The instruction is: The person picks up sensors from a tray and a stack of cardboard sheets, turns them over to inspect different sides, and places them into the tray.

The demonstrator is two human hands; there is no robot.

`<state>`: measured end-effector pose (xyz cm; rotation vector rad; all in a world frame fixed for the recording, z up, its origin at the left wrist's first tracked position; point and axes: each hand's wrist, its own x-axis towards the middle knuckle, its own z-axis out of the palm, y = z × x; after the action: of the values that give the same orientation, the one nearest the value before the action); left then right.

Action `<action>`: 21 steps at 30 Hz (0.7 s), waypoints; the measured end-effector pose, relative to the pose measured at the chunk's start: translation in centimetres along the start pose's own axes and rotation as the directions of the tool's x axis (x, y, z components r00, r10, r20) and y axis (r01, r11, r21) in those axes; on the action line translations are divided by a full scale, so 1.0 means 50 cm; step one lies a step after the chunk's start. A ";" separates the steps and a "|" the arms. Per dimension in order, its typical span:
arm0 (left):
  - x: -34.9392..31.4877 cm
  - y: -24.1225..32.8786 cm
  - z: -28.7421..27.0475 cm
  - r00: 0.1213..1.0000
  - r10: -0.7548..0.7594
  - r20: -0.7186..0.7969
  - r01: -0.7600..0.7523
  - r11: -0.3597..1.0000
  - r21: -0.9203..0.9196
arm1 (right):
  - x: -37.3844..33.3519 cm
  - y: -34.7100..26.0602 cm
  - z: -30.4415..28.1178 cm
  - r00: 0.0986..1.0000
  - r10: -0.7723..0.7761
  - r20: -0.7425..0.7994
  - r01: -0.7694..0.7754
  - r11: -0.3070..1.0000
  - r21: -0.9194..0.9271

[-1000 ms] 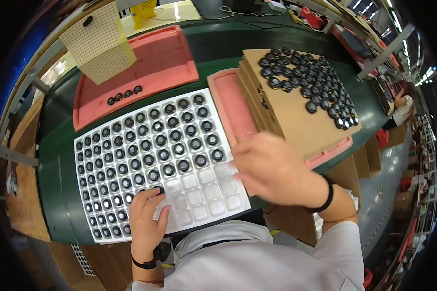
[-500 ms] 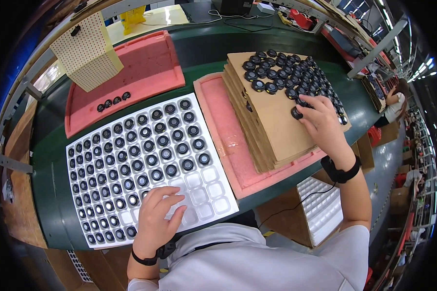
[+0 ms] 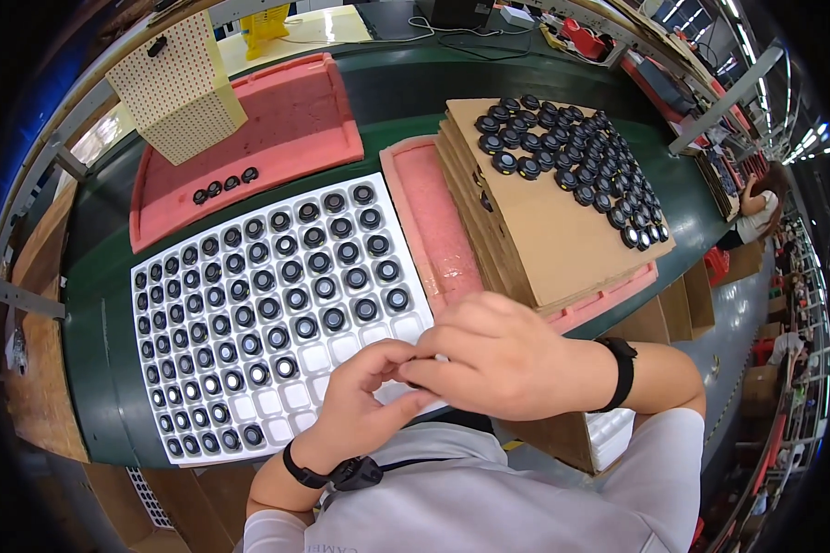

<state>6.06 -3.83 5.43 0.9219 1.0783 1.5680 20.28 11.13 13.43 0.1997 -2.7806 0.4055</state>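
Observation:
My left hand point(image 3: 364, 398) and my right hand point(image 3: 489, 355) meet above the near right part of a white moulded tray point(image 3: 346, 347). The fingers of both close around one small round black part, of which only a dark sliver point(image 3: 413, 374) shows between them. Round black parts with grey centres point(image 3: 290, 270) sit in most of the tray's pockets. Several pockets at its near right are bare or hidden under my hands. More such black parts point(image 3: 576, 152) lie in close rows on a stack of cardboard sheets point(image 3: 549, 249) to the right.
Beneath the cardboard stack lies a pink foam tray point(image 3: 433, 221). Another pink foam tray point(image 3: 295, 120) at the far left holds a few black parts point(image 3: 226, 186) beside a dotted yellow board point(image 3: 180, 88). Cardboard boxes point(image 3: 650, 323) stand below the green bench. Another person point(image 3: 756, 203) is at the far right.
My right hand has come from the cardboard stack toward the left with a round black part. My left hand has moved right, and the two hands have met over the tray.

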 end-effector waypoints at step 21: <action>-0.076 -0.024 -0.124 0.971 0.141 -0.195 -0.073 0.945 0.320 | -0.045 0.237 -0.085 0.924 0.377 0.065 -0.317 0.850 -0.421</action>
<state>1.53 -8.64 2.11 1.0521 1.4825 1.6439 21.46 23.85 13.53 -0.3959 -2.9674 -0.1198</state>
